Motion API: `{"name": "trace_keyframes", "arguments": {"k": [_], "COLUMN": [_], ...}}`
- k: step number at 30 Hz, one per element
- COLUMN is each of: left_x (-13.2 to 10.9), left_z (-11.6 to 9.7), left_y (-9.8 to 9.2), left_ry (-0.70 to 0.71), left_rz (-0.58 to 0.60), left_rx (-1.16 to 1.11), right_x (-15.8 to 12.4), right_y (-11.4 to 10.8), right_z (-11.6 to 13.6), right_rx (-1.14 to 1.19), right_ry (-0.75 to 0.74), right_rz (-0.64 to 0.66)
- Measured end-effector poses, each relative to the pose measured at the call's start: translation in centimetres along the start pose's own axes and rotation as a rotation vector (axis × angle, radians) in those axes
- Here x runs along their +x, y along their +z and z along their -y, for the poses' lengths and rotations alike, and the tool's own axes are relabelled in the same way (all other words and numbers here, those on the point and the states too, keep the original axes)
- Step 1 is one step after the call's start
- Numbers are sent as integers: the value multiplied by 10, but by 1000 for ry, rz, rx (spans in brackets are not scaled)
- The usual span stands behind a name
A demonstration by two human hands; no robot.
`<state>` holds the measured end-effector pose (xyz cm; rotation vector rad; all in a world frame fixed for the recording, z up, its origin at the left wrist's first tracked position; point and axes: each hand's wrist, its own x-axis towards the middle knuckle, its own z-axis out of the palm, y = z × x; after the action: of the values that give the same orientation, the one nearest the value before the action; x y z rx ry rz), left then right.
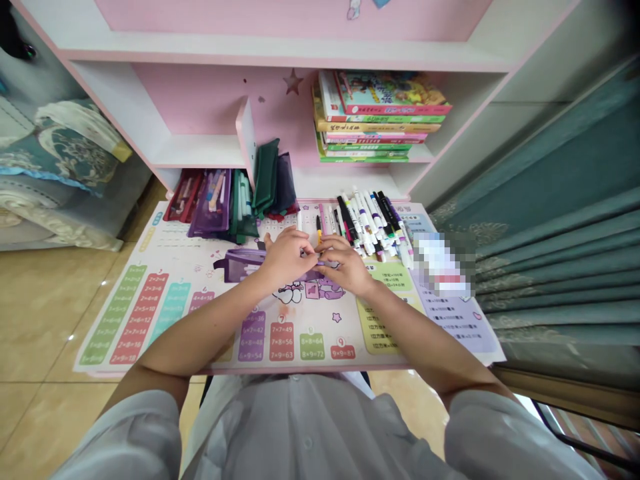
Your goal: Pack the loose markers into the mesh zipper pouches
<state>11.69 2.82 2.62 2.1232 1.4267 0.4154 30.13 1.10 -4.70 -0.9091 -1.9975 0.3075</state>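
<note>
Desk mat (pixel 165 313): left hand (pixel 285 257), right hand (pixel 346 267) pinch purple pouch (pixel 234 264).

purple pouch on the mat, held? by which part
Left hand and right hand both pinch the flat translucent purple pencil pouch, apparently along its top edge.

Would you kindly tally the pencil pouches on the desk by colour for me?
purple pouches: 3
green pouches: 2
red pouches: 1
Total: 6, as far as the overlap lets me tell.
</note>
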Motion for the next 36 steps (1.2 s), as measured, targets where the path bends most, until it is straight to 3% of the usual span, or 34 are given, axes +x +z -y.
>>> {"name": "trace_keyframes", "arguments": {"k": [16, 28, 36], "left_x": [-4, -9, -14], "left_z": [5, 9, 11], "left_y": [-7, -7, -11], "left_ry": [4, 22, 10], "left_rz": [82, 38, 27], "left_rx": [58, 86, 102], "right_x": [-1, -1, -2], "right_y": [2, 2, 3], "right_z": [-3, -2, -3], "right_rx": [17, 18, -3], "right_ry": [58, 68, -6], "right_rz": [19, 27, -13]}}
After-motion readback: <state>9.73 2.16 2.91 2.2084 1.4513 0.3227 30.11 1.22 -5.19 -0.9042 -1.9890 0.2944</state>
